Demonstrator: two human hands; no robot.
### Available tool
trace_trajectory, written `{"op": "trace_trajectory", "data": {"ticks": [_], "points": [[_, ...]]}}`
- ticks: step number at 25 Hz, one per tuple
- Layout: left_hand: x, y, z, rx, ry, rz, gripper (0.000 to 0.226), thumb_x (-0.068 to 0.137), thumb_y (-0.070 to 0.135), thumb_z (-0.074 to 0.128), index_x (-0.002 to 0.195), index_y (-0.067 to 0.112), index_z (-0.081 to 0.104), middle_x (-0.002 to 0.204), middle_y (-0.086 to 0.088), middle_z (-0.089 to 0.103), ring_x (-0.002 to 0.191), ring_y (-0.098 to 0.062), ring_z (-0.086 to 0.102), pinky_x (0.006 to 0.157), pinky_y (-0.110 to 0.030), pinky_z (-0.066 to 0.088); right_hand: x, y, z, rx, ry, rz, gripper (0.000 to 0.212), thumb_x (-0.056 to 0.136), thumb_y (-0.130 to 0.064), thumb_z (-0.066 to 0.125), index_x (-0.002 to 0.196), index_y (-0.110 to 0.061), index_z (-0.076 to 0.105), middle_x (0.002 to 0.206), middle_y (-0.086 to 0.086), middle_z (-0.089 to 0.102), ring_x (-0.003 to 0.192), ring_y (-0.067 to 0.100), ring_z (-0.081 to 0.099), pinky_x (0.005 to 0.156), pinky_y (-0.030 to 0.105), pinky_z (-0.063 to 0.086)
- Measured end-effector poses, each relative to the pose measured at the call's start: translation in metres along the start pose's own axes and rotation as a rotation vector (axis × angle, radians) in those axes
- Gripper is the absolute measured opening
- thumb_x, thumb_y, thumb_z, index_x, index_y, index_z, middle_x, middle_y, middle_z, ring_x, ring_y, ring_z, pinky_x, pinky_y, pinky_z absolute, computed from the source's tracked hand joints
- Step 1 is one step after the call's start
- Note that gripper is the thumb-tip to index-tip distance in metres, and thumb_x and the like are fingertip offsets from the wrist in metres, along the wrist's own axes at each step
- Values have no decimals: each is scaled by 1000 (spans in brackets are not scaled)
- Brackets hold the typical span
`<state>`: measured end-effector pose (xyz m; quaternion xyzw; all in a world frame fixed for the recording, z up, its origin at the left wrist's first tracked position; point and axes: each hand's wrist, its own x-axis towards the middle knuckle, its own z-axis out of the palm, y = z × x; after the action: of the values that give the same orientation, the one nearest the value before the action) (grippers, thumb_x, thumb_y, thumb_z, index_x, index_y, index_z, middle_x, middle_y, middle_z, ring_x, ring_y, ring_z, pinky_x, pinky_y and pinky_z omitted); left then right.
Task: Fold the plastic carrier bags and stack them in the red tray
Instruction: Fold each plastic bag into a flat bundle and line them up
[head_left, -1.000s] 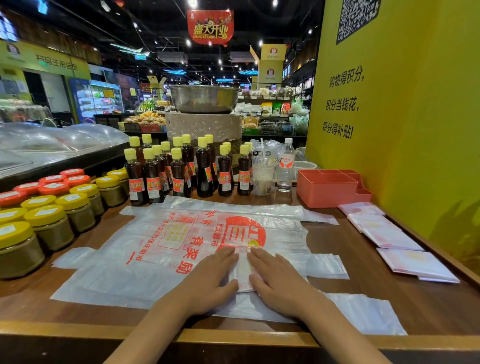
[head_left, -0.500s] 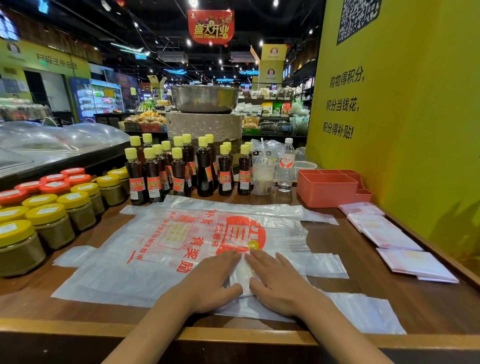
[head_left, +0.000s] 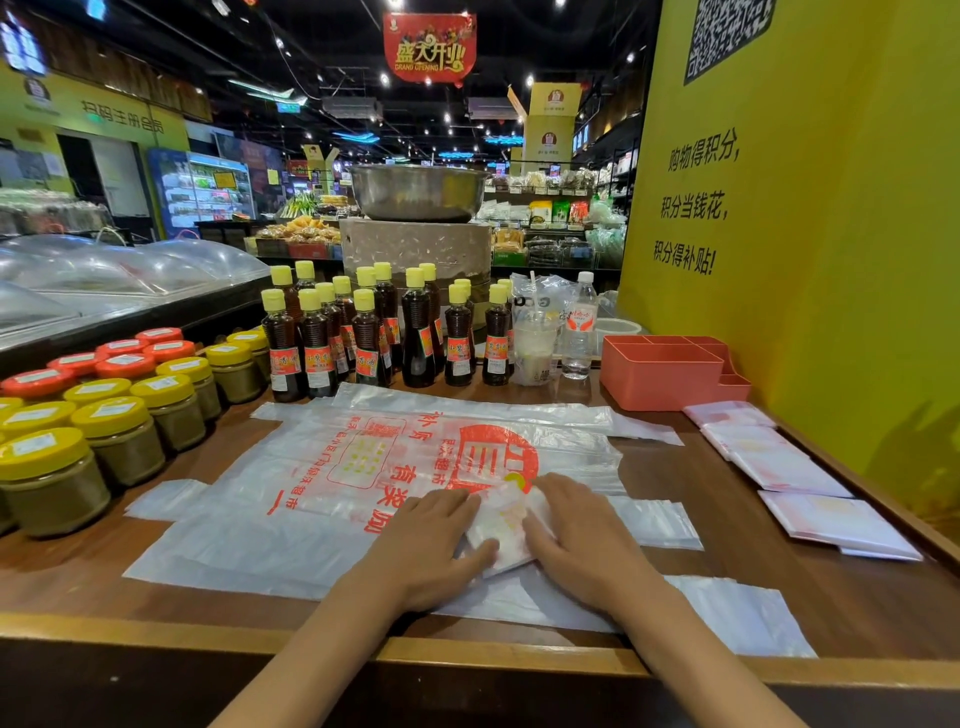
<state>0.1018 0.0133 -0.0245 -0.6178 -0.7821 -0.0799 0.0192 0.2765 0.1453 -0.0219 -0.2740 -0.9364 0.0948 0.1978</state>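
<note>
Clear plastic with red print fills the middle of the frame: your left hand (head_left: 431, 551) and right hand (head_left: 582, 540) both lie flat, fingers straight and pressed down, on either side of a small folded bag (head_left: 501, 525) at lower centre. Your fingertips touch its edges; neither hand curls round it. That folded bag lies on top of a big unfolded carrier bag (head_left: 332, 478) spread across the wooden counter (head_left: 727, 519), with another flat bag (head_left: 467, 408) poking out behind it and more clear plastic (head_left: 737, 613) trailing to the lower right near the counter edge. The red tray (head_left: 670, 369) sits at the right of centre, against the yellow wall (head_left: 831, 260), well apart from your hands; you can't tell what is inside it from this angle. Three folded bags (head_left: 779, 467) lie in a row along the right edge of the counter, just below the tray. Dark sauce bottles with yellow caps (head_left: 374, 327) stand in a cluster behind the bags at upper centre. Jars with yellow and red lids (head_left: 119, 410) fill the left side. A drink cup (head_left: 532, 348) and a water bottle (head_left: 579, 327) stand between the sauce bottles and the tray.
</note>
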Motion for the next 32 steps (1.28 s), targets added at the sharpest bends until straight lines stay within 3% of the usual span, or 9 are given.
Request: {"op": "trace_trajectory", "data": {"ticks": [4,9,12,16,19,22,27,29,32], "points": [[-2,-5,0,46,91,-76,72,96,68,13,153,30,34,144,2,43,128,-16,38,106,-34,34,-6,0,-12,-76,211,239,46,98,-59,39,126,-30,60,99,-7,70,95,14,60,88,34,48],[-6,-6,-2,-40,133,33,61,95,66,28,136,30,55,109,11,46,99,-6,40,81,-22,33,-9,-9,-16,72,65,241,44,95,-60,50,132,-36,49,113,-9,67,92,11,61,75,28,48],[-7,-5,0,-72,84,136,61,94,66,36,144,33,45,137,12,47,122,-5,41,99,-21,36,-11,1,-13,411,126,283,39,96,-42,59,133,-37,49,122,-8,61,102,11,61,85,33,56],[-9,-3,2,-110,-91,149,72,99,65,29,159,38,1,165,15,5,151,-5,7,122,-32,3,-19,14,-24,755,179,364,40,99,-14,57,134,-33,52,128,-5,57,115,14,59,75,18,56],[-3,-5,-5,-55,-203,105,69,99,64,30,159,37,8,166,14,3,153,-9,4,121,-34,1,-40,37,-43,643,154,429,47,97,-11,54,139,-31,52,133,-5,56,115,12,55,73,17,51],[11,14,-15,-14,-161,77,64,94,59,45,151,33,34,163,8,24,146,-18,29,120,-40,23,-71,69,-67,549,93,540,49,96,-12,52,139,-33,53,141,-4,55,112,12,57,89,30,55],[24,110,-6,-108,-36,252,62,101,51,41,158,33,22,166,11,12,152,-9,8,122,-33,7,-114,112,-108,349,89,635,49,94,-7,47,138,-27,55,148,-1,49,68,0,47,55,16,36],[31,150,0,-172,-61,335,59,103,50,39,157,32,24,166,11,14,152,-9,10,122,-32,8,-128,127,-120,281,88,663,50,95,-6,44,141,-23,53,147,2,51,68,-3,40,54,14,30],[40,194,4,-292,-110,411,54,103,45,40,154,30,32,164,8,21,150,-10,18,120,-31,13,-144,146,-131,178,103,706,52,95,-7,43,144,-23,51,145,7,53,88,15,59,58,18,40]]}}
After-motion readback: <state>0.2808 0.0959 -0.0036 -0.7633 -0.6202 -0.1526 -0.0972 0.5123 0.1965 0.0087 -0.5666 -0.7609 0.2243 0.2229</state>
